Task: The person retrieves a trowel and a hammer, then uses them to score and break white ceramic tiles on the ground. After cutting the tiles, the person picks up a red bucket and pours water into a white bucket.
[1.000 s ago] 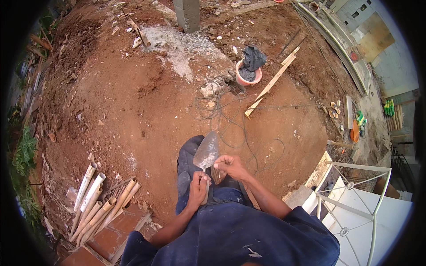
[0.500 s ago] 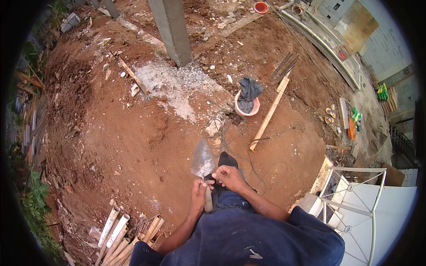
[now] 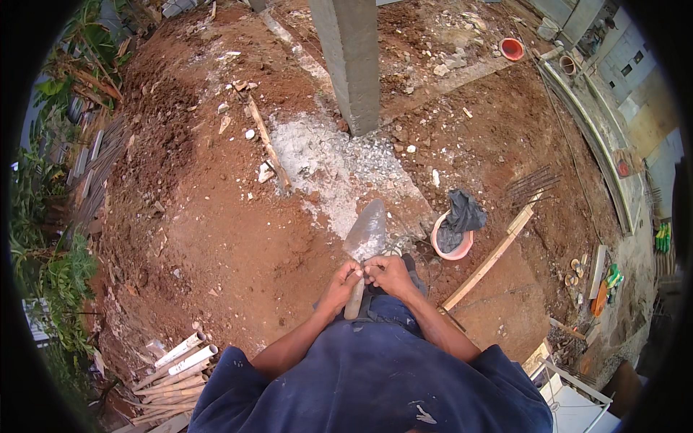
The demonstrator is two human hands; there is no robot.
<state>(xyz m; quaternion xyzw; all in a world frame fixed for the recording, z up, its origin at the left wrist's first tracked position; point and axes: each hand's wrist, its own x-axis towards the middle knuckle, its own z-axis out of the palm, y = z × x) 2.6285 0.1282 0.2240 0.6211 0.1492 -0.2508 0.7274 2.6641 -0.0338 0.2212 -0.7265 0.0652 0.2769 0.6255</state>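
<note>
Holding one trowel (image 3: 365,237), both hands, at waist height.

Left hand (image 3: 341,286) clenched round the wooden handle, keeping the mortar-crusted blade upright and pointing away; right hand (image 3: 390,274) pinching at the neck below the blade, fingertips closed there as if to pick or steady it. Surface: red earth (image 3: 216,216), grey rubble patch by a concrete post (image 3: 354,65). Nearby: pink bucket (image 3: 442,249), timber batten (image 3: 491,256).

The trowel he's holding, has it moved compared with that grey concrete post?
Yes. The trowel, held in both hands, now sits nearer the concrete post and its pale rubble patch than before.
</note>
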